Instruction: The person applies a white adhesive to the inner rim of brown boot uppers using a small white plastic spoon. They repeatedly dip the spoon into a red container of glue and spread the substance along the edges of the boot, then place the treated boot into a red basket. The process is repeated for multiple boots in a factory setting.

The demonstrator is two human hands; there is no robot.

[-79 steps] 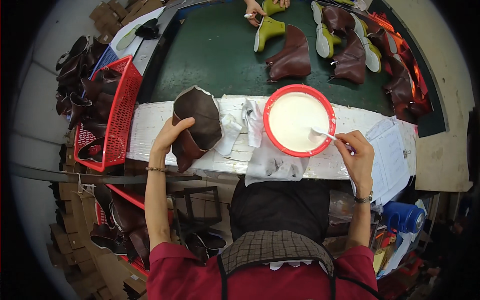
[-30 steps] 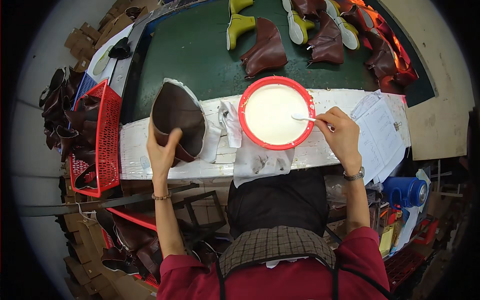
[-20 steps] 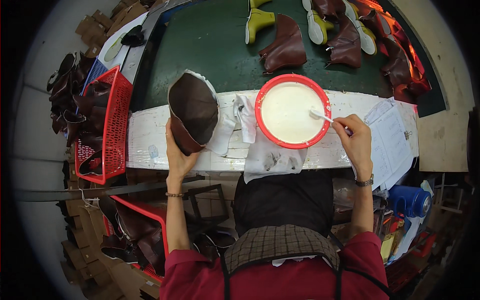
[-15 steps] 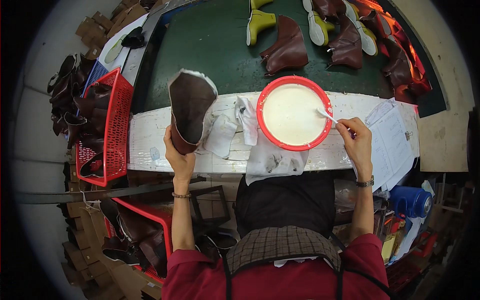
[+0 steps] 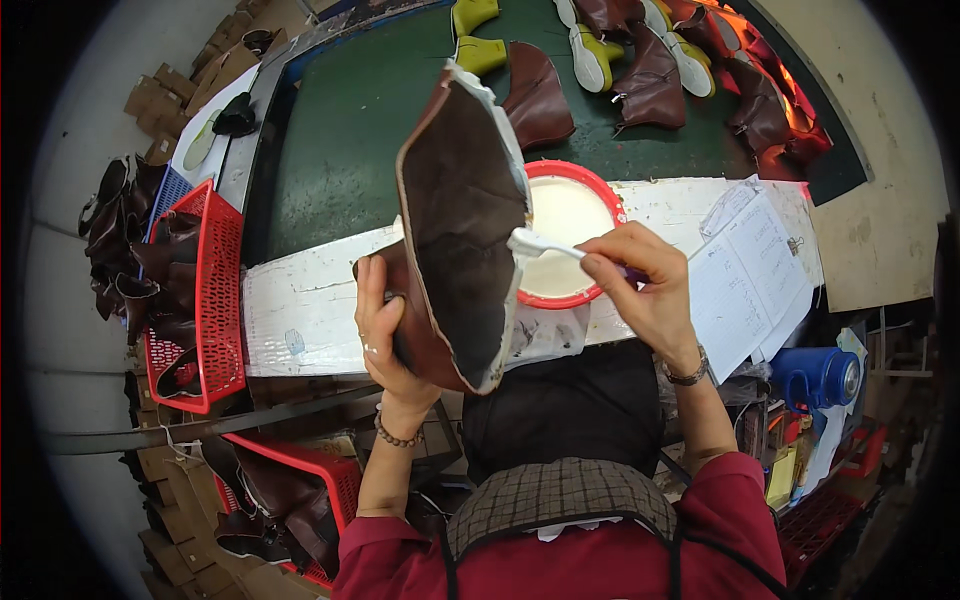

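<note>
My left hand (image 5: 388, 330) grips a brown leather boot upper (image 5: 465, 220) by its outer side. The upper is raised and tilted, so its dark inside faces right, and white stuff coats parts of its edge. In my right hand (image 5: 645, 285) is a small white-headed brush (image 5: 545, 243), held like a pen. Its head is at the upper's right-hand edge and looks to touch it. Behind the upper stands a red-rimmed basin (image 5: 600, 190) of creamy white liquid (image 5: 570, 210), partly covered by the upper. A stained cloth (image 5: 560, 335) lies below the basin.
Brown boots with yellow-green forms (image 5: 595, 60) stand on the green belt (image 5: 350, 130), near an orange glow at right. Red baskets (image 5: 215, 300) of uppers are on the left. Written sheets (image 5: 745, 270) and a blue jug (image 5: 815, 378) are at the right.
My left hand has brought the upper right and nearer, turning it on its side. The brush has left the basin and moved left to the upper's edge.
</note>
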